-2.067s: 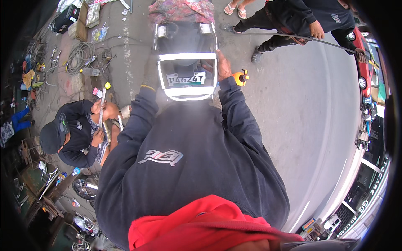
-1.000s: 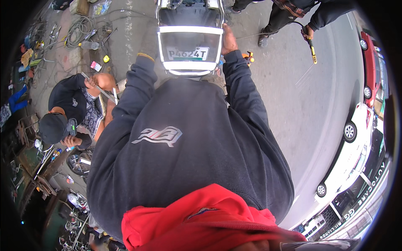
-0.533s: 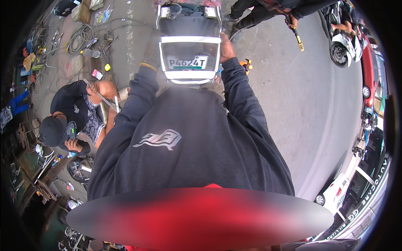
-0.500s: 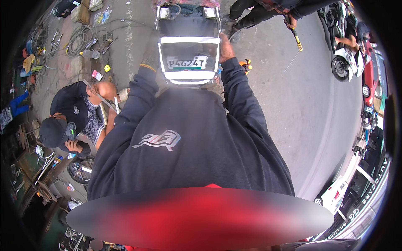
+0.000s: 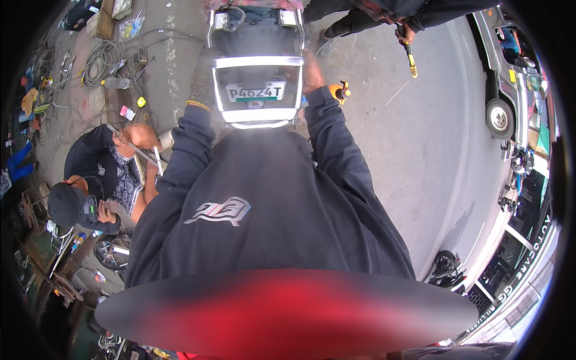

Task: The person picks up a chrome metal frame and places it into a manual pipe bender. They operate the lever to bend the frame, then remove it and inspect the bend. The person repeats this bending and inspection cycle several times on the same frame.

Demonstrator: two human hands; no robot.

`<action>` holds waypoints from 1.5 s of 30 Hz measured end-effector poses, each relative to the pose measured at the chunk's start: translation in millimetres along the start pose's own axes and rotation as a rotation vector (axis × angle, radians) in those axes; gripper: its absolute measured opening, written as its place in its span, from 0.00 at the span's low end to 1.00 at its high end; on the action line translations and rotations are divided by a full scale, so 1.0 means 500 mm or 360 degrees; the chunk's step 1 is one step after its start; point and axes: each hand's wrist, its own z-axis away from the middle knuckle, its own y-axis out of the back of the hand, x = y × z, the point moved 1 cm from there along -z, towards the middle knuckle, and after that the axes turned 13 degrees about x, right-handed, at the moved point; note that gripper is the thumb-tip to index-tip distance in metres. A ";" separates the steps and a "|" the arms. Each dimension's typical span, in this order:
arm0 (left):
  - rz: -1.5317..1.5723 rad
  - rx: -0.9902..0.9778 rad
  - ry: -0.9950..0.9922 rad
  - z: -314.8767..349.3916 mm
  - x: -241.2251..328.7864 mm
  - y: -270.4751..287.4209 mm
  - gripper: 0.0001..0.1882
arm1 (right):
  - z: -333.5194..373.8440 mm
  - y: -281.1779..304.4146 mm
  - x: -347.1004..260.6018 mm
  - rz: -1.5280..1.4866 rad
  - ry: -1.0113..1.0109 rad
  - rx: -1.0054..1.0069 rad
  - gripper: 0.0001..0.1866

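In front of me at the top stands a boxy frame of white metal tubes [image 5: 258, 62], with a licence plate [image 5: 257, 92] mounted inside it. My right hand [image 5: 312, 73], bare, is closed around the frame's right side. My left hand [image 5: 200, 87], in a grey knit glove with a yellow cuff, is at its left side; its fingertips are partly hidden. At the upper right a co-worker's hand [image 5: 407, 34] holds a yellow-handled electrode holder [image 5: 412, 63] with a thin rod in it, apart from the frame.
On my left a seated person [image 5: 90, 162] holds a long metal strip and a phone. Coiled cable [image 5: 103, 63], a plastic bottle [image 5: 116, 83] and tools lie beyond. A small orange thing [image 5: 340, 92] is beside my right wrist. A vehicle [image 5: 499, 102] stands on the road at right.
My view has shifted, so the frame appears slightly further left. Both hands stay at its sides. The co-worker's rod has moved a little. On the road, a larger vehicle shows where motorcycles were.
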 end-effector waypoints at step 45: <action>0.0983 -0.0652 0.0870 0.038 0.060 0.036 0.27 | 0.112 -0.072 -0.073 -0.0050 -0.0095 0.0235 0.30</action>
